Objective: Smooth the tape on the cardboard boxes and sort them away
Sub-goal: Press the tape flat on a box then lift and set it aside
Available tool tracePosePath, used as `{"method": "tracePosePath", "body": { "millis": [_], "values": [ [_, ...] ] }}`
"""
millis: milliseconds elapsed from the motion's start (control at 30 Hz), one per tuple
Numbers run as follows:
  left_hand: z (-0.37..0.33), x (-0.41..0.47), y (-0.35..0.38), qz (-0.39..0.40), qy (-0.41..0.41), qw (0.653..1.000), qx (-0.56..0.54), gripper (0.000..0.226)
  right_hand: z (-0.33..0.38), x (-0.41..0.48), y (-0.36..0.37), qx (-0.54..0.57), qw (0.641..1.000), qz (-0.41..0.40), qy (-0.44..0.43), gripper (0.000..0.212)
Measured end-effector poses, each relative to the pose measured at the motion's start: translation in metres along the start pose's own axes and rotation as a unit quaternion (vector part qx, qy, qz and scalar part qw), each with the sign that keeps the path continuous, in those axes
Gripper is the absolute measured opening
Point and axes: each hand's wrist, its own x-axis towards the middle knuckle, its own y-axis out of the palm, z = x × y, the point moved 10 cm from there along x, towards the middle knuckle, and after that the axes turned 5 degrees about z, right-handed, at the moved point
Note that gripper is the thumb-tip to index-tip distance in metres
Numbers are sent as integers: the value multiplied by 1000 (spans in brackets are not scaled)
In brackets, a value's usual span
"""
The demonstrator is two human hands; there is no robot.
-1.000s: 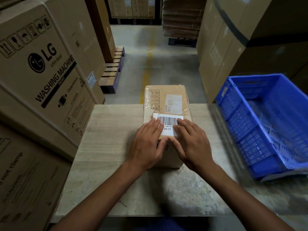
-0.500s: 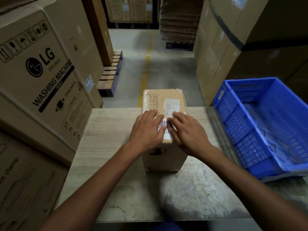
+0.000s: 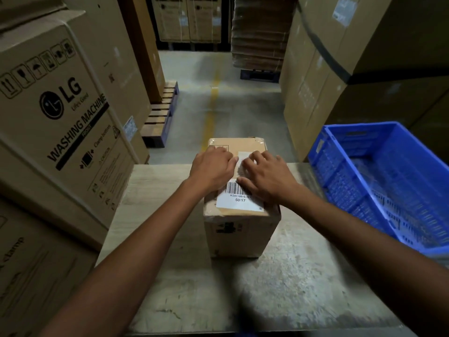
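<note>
The right hand [image 3: 264, 177] covers part of the barcode label [image 3: 239, 200].

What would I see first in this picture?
The left hand and right hand press flat on a small cardboard box with a barcode label on the table. A bright blue crate sits right of it; a big LG washing machine box looms left.

Your left hand [image 3: 213, 169] and right hand [image 3: 264, 177] have slid up the box [image 3: 240, 234] top. The barcode label [image 3: 239, 199] they partly covered now shows.
</note>
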Motion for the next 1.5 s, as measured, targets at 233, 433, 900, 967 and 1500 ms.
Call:
{"method": "tracePosePath", "body": {
  "millis": [233, 433, 900, 967, 1500],
  "values": [
    [7, -21, 17, -41, -55, 994, -82, 61, -12, -8, 7, 194, 975, -85, 72, 77],
    [64, -30, 65, 10, -254, 859, -445, 79, -39, -23, 70, 646, 741, -13, 184, 77],
    [39, -75, 39, -45, -104, 714, -691, 70, -45, -68, 59, 747, 610, -173, 201, 73],
    [45, -87, 43, -69, -135, 678, -719, 65, -46, -78, 72, 776, 558, -170, 238, 73],
    [39, -148, 176, 85, -286, 588, -751, 84, -16, -131, 173, 760, 550, 11, 347, 57]
  ]
}}
